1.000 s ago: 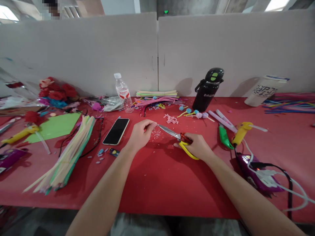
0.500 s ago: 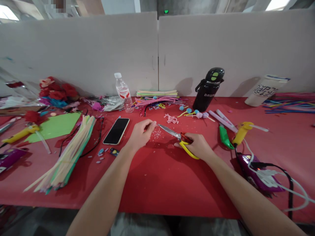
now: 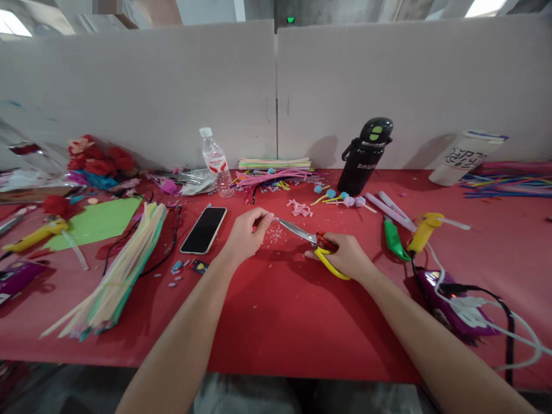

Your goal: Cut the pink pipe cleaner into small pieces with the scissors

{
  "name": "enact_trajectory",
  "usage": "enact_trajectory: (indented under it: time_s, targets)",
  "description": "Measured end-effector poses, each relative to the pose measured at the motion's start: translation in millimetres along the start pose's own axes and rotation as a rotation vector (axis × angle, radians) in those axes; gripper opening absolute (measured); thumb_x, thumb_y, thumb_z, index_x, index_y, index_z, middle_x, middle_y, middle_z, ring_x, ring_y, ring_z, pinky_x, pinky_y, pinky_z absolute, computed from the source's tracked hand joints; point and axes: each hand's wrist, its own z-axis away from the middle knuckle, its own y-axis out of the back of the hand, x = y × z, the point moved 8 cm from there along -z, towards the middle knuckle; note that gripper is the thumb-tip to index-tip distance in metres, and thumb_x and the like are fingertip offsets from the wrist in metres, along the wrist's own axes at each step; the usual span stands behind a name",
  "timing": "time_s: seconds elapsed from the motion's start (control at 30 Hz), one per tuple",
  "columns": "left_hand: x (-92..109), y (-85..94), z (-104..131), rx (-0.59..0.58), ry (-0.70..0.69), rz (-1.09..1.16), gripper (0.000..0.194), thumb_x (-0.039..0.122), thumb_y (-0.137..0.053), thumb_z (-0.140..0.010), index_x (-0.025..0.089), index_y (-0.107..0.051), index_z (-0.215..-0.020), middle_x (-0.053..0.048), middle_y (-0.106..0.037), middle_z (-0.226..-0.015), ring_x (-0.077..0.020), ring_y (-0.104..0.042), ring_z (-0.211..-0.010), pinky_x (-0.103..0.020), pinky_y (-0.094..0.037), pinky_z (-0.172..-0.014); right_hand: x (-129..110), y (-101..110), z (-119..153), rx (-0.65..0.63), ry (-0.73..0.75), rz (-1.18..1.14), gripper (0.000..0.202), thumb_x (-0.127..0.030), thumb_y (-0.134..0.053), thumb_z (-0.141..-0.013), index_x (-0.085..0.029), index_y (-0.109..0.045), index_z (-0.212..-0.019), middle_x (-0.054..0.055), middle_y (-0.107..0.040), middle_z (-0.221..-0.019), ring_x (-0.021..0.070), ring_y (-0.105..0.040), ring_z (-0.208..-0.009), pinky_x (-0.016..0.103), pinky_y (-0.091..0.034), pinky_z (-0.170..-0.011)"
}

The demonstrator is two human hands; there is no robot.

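Observation:
My right hand (image 3: 342,253) is wrapped round the handles of a pair of scissors (image 3: 297,231) with yellow and red grips. The blades look nearly closed and point left, their tips almost at the fingertips of my left hand (image 3: 250,230). Thumb and forefinger of my left hand are pinched together; what is between them is too small to make out. Tiny pale clippings (image 3: 275,234) lie on the red table just below the blade tips. A small heap of pink pieces (image 3: 299,208) lies behind the scissors.
A black phone (image 3: 204,230) and a bundle of pale pipe cleaners (image 3: 125,270) lie left. Behind stand a water bottle (image 3: 218,167) and a black flask (image 3: 364,158). At right are a yellow glue gun (image 3: 425,233), a purple box (image 3: 457,307) and cables.

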Motion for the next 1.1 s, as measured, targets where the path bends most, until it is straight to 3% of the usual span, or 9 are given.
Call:
enact_trajectory:
  time_s: [0.4,1.1]
  targets:
    - [1.3,3.9,-0.4,0.013,-0.024,-0.025,0.029,0.042,-0.043,-0.088,0.018,-0.059,-0.082,-0.001,-0.062,-0.074,-0.0119,-0.056,-0.066,-0.021,-0.043,-0.056,-0.7,0.0,-1.1,-0.008,0.002,0.001,0.051,-0.061,-0.066,-0.063,-0.018,-0.039,-0.057,-0.005,-0.030,-0.053,0.0085,-0.025,-0.053,0.021,-0.021,-0.045]
    - [4.2,5.0,-1.1,0.024,-0.122,-0.069,0.030,0.039,-0.042,-0.090,0.017,-0.059,-0.081,-0.001,-0.059,-0.073,-0.0117,-0.051,-0.066,-0.024,-0.039,-0.062,-1.7,-0.5,-1.8,-0.036,0.022,0.006,0.053,-0.065,-0.063,-0.064,-0.017,-0.042,-0.058,-0.005,-0.032,-0.055,0.0082,-0.027,-0.053,0.020,-0.023,-0.045]
